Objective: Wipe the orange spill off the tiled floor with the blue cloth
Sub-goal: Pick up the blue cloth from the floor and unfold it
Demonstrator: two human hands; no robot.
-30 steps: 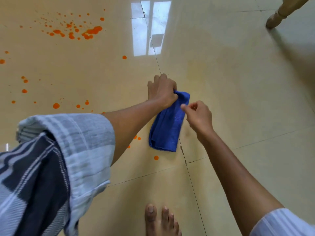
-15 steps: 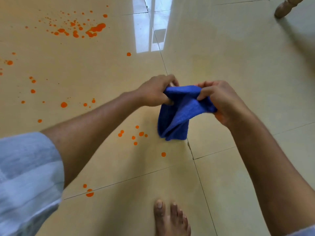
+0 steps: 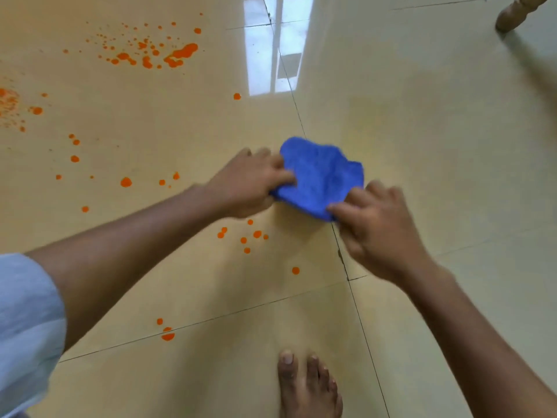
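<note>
A bunched blue cloth is held above the tiled floor, the left hand gripping its left edge and the right hand pinching its near right corner. Orange spill drops dot the tiles to the left. A bare foot stands below.

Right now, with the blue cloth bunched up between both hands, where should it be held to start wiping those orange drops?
Probably best gripped from above, over the bunched top of the blue cloth, leaving a flat pad underneath. At present the left hand pinches its left edge and the right hand its near right corner, so it sags between them. The nearest orange drops lie just below the left hand.
</note>
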